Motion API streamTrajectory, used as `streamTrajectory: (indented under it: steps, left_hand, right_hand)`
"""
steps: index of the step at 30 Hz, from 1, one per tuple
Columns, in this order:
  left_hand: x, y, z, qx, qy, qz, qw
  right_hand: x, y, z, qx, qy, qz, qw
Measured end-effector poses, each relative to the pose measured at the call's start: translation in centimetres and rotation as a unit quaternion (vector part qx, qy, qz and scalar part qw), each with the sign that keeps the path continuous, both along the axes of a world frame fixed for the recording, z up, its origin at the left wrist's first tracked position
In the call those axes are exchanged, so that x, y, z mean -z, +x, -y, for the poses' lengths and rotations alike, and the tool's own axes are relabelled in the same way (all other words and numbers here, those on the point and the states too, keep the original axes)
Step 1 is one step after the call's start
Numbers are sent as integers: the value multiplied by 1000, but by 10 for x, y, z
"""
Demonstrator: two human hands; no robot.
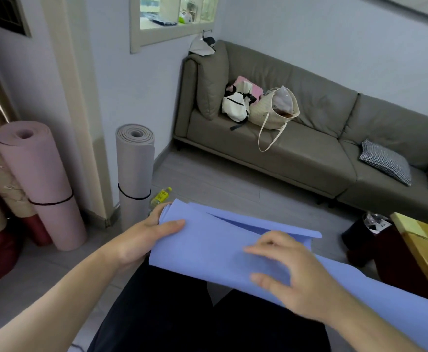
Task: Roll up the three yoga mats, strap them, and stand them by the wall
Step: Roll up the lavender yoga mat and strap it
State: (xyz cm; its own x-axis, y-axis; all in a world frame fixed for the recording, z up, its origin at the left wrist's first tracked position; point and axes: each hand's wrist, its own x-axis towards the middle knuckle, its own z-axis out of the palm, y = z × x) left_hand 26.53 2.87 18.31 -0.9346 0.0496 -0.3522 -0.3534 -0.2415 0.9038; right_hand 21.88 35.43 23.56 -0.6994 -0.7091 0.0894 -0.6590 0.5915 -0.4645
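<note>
The right hand (294,273) lay on the blue mat (223,250), fingers loosely spread. The left hand (144,235) gripped its left end. The mat ran left-right across the lap. Beyond it, pink mat (42,184) and grey mat (135,171) stood upright, strapped.

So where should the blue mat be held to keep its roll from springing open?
Probably at both ends of the roll. The left hand already grips the blue mat at its left end, thumb on top, where the layers show. The loose flap edge lies on top towards the right, so the right hand should come from above and press that edge down.
</note>
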Motion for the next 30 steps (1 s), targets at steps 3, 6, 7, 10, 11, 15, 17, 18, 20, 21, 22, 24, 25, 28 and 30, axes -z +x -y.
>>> streamTrajectory:
  steps: [3, 6, 7, 10, 11, 15, 17, 18, 20, 21, 22, 24, 25, 28, 30]
  left_hand:
    - [-3, -1, 10, -11, 19, -43, 999]
    - [-19, -5, 13, -35, 23, -102, 994]
    - [-26, -6, 12, -39, 19, -123, 991]
    - [-42, -13, 16, -45, -6, -190, 981]
    - [-45, -15, 20, -41, -14, -203, 978]
    - [-51, -17, 27, 27, -44, -204, 978]
    - [-59, -19, 24, 22, -39, -185, 982]
    - [-65, -22, 22, -1, -31, -181, 983]
    - [-74, -28, 16, -63, -35, -170, 983]
    - [-75, -29, 14, -83, -40, -162, 983]
    - [-73, -29, 11, -88, -40, -152, 984]
    - [-68, -26, 5, -73, -35, -134, 988]
    - [-64, -23, 3, -65, -33, -127, 989]
    - [-54, -17, 6, -54, -31, -111, 992]
    - [-46, -13, 10, -44, -26, -103, 993]
  right_hand:
    - [-32, -47, -34, 111, 113, 48, 986]
    - [-58, -75, -45, 98, 287, 170, 938]
    - [-61, -79, -44, 83, 302, 169, 934]
    - [-67, -83, -35, 95, 298, 40, 949]
    - [-69, -82, -32, 112, 291, 3, 950]
    - [-76, -79, -38, 141, 270, -216, 928]
    - [-73, -76, -37, 150, 232, -347, 896]
    - [-70, -74, -35, 161, 210, -391, 881]
    - [-64, -68, -28, 183, 187, -438, 860]
    - [-61, -66, -26, 188, 189, -443, 856]
    - [-57, -63, -26, 189, 198, -439, 856]
    - [-49, -61, -29, 187, 211, -424, 861]
    - [-44, -59, -30, 187, 215, -413, 865]
    - [-30, -51, -32, 163, 231, -363, 888]
    - [-28, -46, -36, 134, 255, -268, 919]
